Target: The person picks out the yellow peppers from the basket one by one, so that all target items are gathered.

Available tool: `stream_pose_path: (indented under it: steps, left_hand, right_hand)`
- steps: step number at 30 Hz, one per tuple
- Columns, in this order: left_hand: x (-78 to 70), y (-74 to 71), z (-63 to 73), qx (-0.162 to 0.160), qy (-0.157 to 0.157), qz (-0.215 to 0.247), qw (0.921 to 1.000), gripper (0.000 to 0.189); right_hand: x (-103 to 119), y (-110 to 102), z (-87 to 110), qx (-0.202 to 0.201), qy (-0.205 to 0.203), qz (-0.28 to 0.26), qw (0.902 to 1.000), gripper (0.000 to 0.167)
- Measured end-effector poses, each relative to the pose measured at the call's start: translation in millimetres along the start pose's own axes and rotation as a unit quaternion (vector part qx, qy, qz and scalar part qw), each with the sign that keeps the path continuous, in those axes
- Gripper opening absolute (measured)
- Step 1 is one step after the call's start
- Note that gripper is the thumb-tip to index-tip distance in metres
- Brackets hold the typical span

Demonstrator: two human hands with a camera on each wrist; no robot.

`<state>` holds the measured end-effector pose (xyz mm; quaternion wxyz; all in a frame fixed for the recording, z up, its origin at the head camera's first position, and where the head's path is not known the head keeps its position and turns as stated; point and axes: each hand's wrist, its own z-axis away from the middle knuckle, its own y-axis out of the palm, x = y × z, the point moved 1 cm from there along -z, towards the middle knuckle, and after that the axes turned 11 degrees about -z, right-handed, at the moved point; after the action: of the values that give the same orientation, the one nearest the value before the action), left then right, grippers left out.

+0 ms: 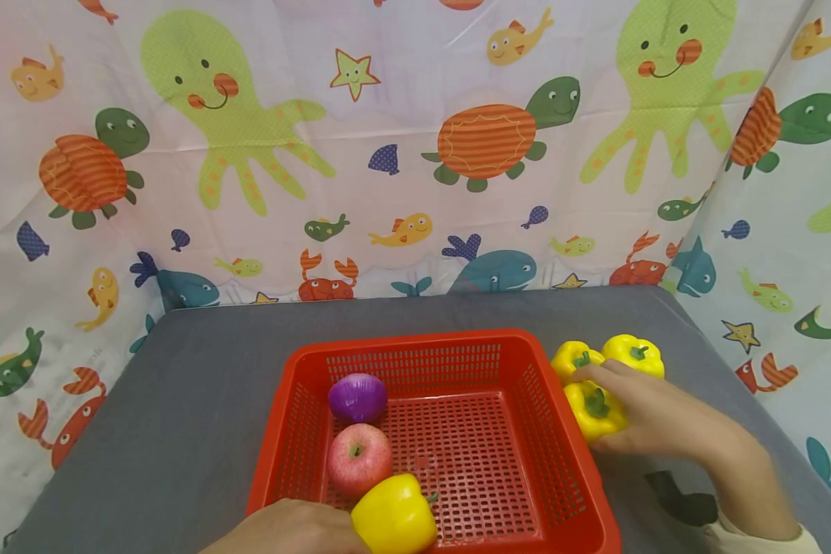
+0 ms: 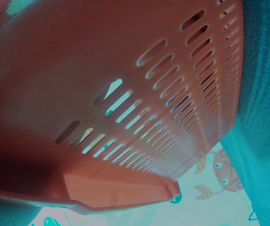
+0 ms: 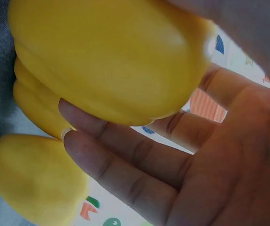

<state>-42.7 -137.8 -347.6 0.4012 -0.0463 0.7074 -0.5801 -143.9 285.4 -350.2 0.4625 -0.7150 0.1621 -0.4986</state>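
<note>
My right hand is around the nearest of several yellow bell peppers beside the basket's right wall. In the right wrist view, its fingers reach along one side of that yellow bell pepper, with the thumb side across from them. Behind it, two more yellow peppers stand on the table. My left hand is at the near left corner of the red plastic basket, against a yellow bell pepper inside; its fingertips are hidden. A red apple and a purple onion sit behind that pepper.
The basket stands on a grey cloth-covered table. A curtain printed with sea animals rises behind the table and along both sides. In the left wrist view, the basket's slotted outer wall fills most of the picture.
</note>
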Motion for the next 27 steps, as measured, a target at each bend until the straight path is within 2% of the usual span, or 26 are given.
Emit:
stream_pose_path:
  steps: [8, 19, 27]
  left_hand:
    - [-5.5, -3.5, -0.4, -0.005, 0.008, 0.010, 0.9999, 0.014]
    - [-8.8, -5.4, -0.9, -0.017, 0.016, 0.007, 0.9997, 0.015]
    - [-7.3, -4.2, -0.7, -0.019, 0.018, 0.003, 0.9997, 0.014]
  right_hand:
    - [-2, 5, -5.3, 0.028, 0.030, -0.037, 0.9985, 0.066]
    - [-2, 8, -6.1, 0.021, 0.025, -0.011, 0.9994, 0.061]
    - [2, 13, -7.8, 0.025, 0.044, -0.012, 0.9987, 0.063]
